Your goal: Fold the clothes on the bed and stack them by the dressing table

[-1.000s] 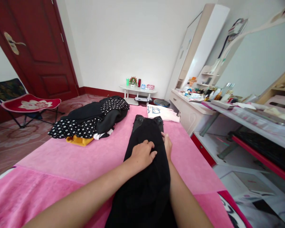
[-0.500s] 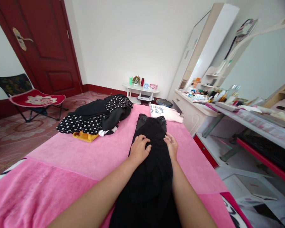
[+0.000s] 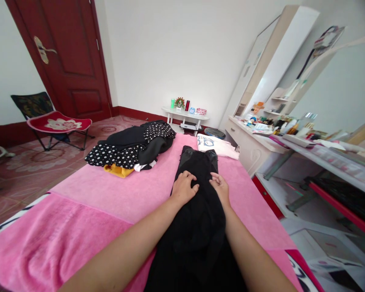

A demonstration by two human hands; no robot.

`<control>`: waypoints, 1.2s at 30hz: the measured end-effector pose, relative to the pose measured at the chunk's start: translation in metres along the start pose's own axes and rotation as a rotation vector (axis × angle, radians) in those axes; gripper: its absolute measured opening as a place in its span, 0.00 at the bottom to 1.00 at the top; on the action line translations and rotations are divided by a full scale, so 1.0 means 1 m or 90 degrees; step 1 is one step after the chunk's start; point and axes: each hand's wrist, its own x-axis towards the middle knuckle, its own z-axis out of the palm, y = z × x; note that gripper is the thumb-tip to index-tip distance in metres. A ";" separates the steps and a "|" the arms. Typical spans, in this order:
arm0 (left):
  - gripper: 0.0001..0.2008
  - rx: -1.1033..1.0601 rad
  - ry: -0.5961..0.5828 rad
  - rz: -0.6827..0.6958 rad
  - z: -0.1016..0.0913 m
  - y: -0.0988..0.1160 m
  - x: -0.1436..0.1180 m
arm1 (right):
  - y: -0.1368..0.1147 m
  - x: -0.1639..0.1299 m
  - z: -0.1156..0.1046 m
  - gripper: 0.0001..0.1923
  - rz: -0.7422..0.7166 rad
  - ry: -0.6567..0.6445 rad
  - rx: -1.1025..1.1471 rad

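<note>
A long black garment (image 3: 197, 227) lies lengthwise on the pink bedspread, folded narrow, with shinier dark panels at its far end. My left hand (image 3: 184, 188) rests on its left side, fingers bent over the cloth and thumb held apart. At the right edge, my right hand (image 3: 220, 188) has thumb and fingertips drawn together on the fabric. Beyond the garment's far right corner lies a folded pale pink garment (image 3: 222, 147) with a blue print. To the left is a heap of clothes (image 3: 124, 148), black and polka-dotted, with a yellow piece (image 3: 118, 171) beneath it.
The pink bedspread (image 3: 109, 194) covers the bed. A red folding chair (image 3: 59, 123) stands on the floor at left, near the door (image 3: 69, 61). A low white table (image 3: 185, 114) is against the far wall. On the right are a cluttered dresser (image 3: 246, 134) and a desk (image 3: 328, 160).
The view has swung a little left, so the room appears further right. My right fingertips have shifted slightly inward on the black garment; my left hand stays on it.
</note>
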 end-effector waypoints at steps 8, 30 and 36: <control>0.12 -0.009 -0.010 -0.016 0.001 -0.003 0.001 | -0.078 -0.063 -0.043 0.12 -0.142 -0.108 -0.189; 0.09 0.004 -0.008 -0.020 0.001 -0.001 0.001 | -0.167 -0.172 -0.081 0.14 -0.014 -0.591 -0.281; 0.12 0.023 -0.011 -0.027 0.005 0.007 0.005 | -0.132 -0.104 -0.066 0.17 0.027 -0.440 -0.249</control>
